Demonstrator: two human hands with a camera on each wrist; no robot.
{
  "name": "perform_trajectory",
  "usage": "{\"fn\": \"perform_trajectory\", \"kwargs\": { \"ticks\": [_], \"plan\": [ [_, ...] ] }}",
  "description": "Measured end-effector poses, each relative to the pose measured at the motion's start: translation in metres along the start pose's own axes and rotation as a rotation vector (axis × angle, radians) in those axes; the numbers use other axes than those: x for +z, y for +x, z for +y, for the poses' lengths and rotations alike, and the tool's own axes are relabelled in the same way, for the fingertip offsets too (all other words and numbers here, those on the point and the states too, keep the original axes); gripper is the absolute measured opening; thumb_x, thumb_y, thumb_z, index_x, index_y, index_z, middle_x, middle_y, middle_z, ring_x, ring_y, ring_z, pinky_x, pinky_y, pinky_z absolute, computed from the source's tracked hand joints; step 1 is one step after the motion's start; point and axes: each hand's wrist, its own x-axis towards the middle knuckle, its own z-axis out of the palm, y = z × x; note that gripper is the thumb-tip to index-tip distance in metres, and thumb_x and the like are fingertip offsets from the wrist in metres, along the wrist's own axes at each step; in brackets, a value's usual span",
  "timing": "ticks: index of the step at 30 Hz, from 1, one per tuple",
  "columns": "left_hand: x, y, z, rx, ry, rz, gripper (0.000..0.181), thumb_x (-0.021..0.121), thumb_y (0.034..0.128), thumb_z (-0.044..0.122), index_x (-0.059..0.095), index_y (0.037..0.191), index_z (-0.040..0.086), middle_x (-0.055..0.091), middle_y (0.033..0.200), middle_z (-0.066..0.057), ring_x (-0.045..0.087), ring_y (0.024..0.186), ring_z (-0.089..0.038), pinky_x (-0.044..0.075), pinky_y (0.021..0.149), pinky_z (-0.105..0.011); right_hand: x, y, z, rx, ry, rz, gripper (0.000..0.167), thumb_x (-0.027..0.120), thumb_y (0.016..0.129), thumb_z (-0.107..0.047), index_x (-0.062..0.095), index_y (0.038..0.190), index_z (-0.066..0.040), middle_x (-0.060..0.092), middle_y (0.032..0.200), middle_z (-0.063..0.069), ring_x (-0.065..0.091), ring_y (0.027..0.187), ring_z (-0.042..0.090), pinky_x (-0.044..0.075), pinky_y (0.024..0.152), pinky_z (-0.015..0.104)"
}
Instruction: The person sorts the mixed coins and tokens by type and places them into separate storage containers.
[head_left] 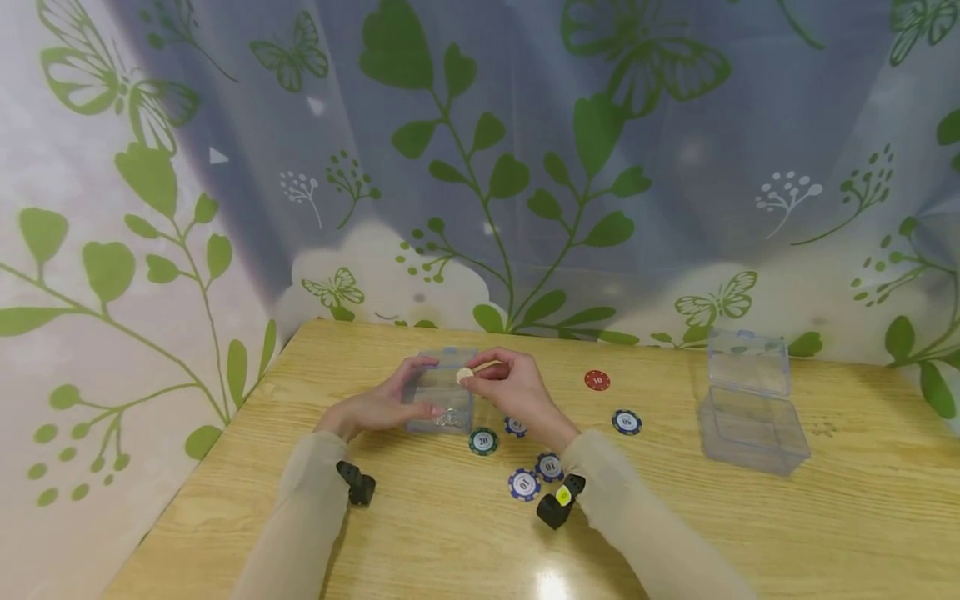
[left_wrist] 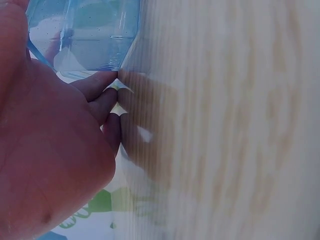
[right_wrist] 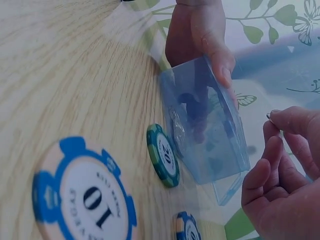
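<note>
A clear plastic box (head_left: 442, 390) with its lid raised at the back stands on the left part of the table. My left hand (head_left: 378, 406) grips it from the left, thumb at the front and fingers on the far side; the left wrist view shows the fingertips by the box's edge. Shiny round pieces (right_wrist: 176, 131) lie inside the box. Above its right side my right hand (head_left: 516, 390) pinches a small pale round piece (head_left: 465, 376) between thumb and fingertips. A green chip marked 20 (head_left: 483, 442) lies just right of the box.
Blue chips (head_left: 524, 484) lie near my right wrist, one of them partly under the right hand. A red chip (head_left: 597, 380) and another blue chip (head_left: 627, 422) are farther right. A second clear box (head_left: 753, 429), its lid up, stands at the right. A patterned curtain (head_left: 525, 167) hangs behind the table.
</note>
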Motion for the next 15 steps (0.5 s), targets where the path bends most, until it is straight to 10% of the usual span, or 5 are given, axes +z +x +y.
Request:
{"fn": "perform_trajectory", "kwargs": {
  "ticks": [15],
  "plan": [
    [0.0,0.0,-0.002,-0.009,-0.01,-0.005,0.086,0.073,0.0935,0.042,0.019,0.159,0.031,0.003,0.172,-0.015,0.001,0.16,-0.039,0.017,0.122,-0.068,0.012,0.004,0.001,-0.032,-0.026,0.012,0.018,0.081,0.088,-0.016,0.075,0.104,-0.014,0.075,0.093,0.004,0.067,0.082,0.012,0.054,0.072,0.027]
  ]
}}
